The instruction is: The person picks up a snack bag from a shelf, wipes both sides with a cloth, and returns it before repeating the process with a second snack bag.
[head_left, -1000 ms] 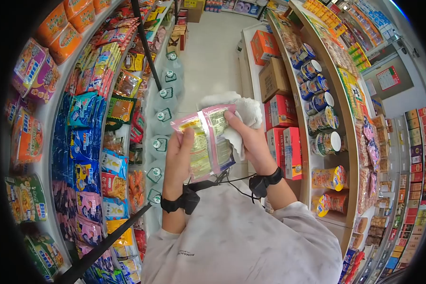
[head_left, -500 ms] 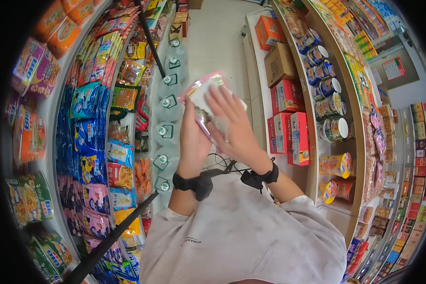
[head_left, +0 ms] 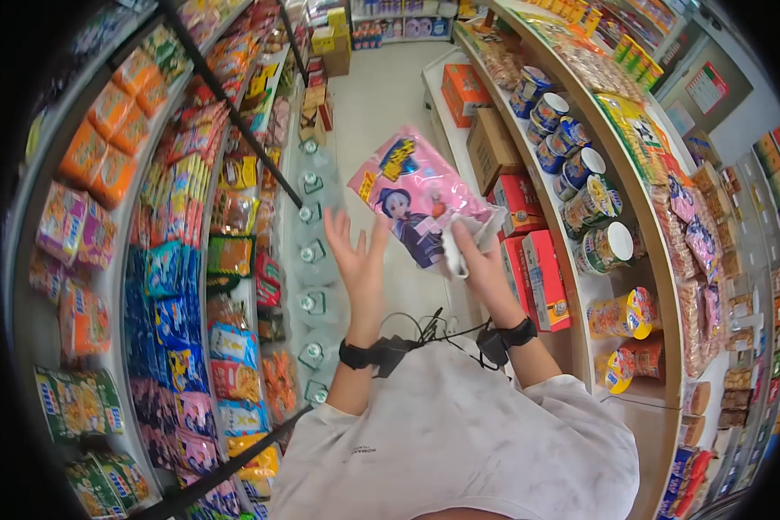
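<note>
In front of me a pink snack bag [head_left: 446,186] with a cartoon figure on its front is held up by its lower right side. My right hand [head_left: 485,273] grips it, with a crumpled white cloth [head_left: 453,251] bunched between the hand and the bag. To the left, my left hand [head_left: 360,260] is raised, fingers spread and holding nothing, a little apart from the bag's lower left edge. Both wrists wear black bands.
Large clear bottles [head_left: 313,302] with green caps line the left side of the aisle [head_left: 377,95], before shelves of bagged snacks [head_left: 178,321]. On the right shelf are cup noodles [head_left: 605,247], red boxes [head_left: 546,282] and a brown carton [head_left: 494,152]. Black poles [head_left: 234,113] cross the left side.
My left hand has let go of the bag and opened. My right hand, earlier flat on the bag with the cloth, now grips both. The bag's printed front has turned toward me.
</note>
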Motion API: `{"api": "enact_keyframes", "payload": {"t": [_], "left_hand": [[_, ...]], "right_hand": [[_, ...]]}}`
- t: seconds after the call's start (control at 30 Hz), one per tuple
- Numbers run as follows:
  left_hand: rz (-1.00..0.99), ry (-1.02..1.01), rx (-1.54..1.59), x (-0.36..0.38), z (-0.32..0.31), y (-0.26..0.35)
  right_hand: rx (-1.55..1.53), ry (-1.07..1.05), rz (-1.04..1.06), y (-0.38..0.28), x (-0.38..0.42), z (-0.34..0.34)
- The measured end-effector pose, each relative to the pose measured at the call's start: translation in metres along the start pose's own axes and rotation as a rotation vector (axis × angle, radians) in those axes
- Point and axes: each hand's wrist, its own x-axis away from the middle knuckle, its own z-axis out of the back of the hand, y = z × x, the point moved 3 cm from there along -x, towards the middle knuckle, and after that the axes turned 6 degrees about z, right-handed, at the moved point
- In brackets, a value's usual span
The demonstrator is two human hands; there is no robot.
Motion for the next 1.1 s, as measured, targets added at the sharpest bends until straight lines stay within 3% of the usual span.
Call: {"api": "enact_keyframes", "payload": {"t": [0.03,0.13,0.2,0.27,0.33,0.5,0.6,0.73,0.83,0.97,1.07,1.1], "left_hand": [[0.093,0.015,0.123,0.002,-0.017,-0.006],[0.335,-0.376,0.576,-0.005,-0.054,-0.005],[0.347,-0.261,0.574,-0.005,-0.072,-0.006],[0.298,-0.273,0.562,-0.005,-0.095,-0.002],[0.361,-0.369,0.494,-0.008,-0.113,-0.023],[0.612,-0.669,0.504,0.005,-0.159,-0.040],[0.790,-0.716,0.602,0.012,-0.187,-0.044],[0.728,-0.727,0.555,0.021,-0.222,-0.045],[0.742,-0.812,0.470,0.033,-0.240,-0.047],[0.868,-0.985,0.416,0.041,-0.252,-0.055],[0.860,-1.020,0.345,0.049,-0.260,-0.049],[0.847,-1.009,0.314,0.047,-0.257,-0.050]], "right_hand": [[0.016,0.029,0.009,-0.003,-0.001,0.010],[0.089,0.050,0.024,-0.014,-0.004,0.036],[0.180,-0.005,0.010,-0.018,0.000,0.056],[0.038,0.008,0.002,-0.031,-0.002,0.075],[-0.151,0.066,-0.044,-0.038,0.003,0.096],[-0.024,0.104,-0.107,-0.033,0.007,0.164],[-0.086,0.255,-0.028,-0.040,0.014,0.187],[-0.206,0.319,-0.027,-0.064,0.026,0.207],[0.052,0.159,-0.005,-0.074,0.033,0.232],[0.110,0.246,-0.047,-0.092,0.047,0.280],[0.081,0.686,0.104,-0.108,0.057,0.330],[0.014,0.729,0.171,-0.124,0.057,0.348]]}}
